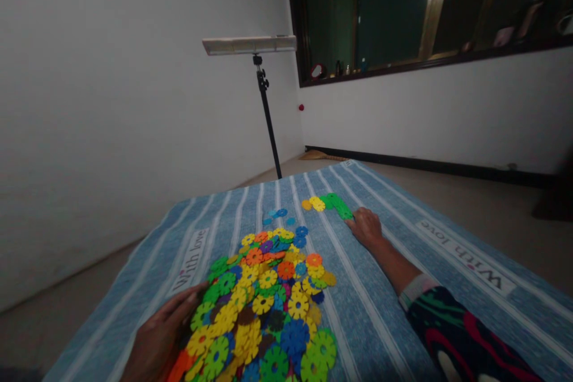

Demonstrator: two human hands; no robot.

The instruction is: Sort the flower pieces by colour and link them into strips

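A large heap of flower-shaped plastic discs in yellow, green, orange, blue and other colours lies on the striped blue cloth. My left hand rests along the heap's left edge, fingers stretched out and touching the outer discs. Farther back on the right, my right hand has its fingers pressed together at the near end of a row of green flower-shaped discs. Yellow discs continue that row to the left. Several loose blue discs lie between the row and the heap.
The striped cloth covers the table and carries "With love" prints on both sides. Behind it, a black stand holds a flat light panel. A broom lies on the floor by the wall, below a dark window.
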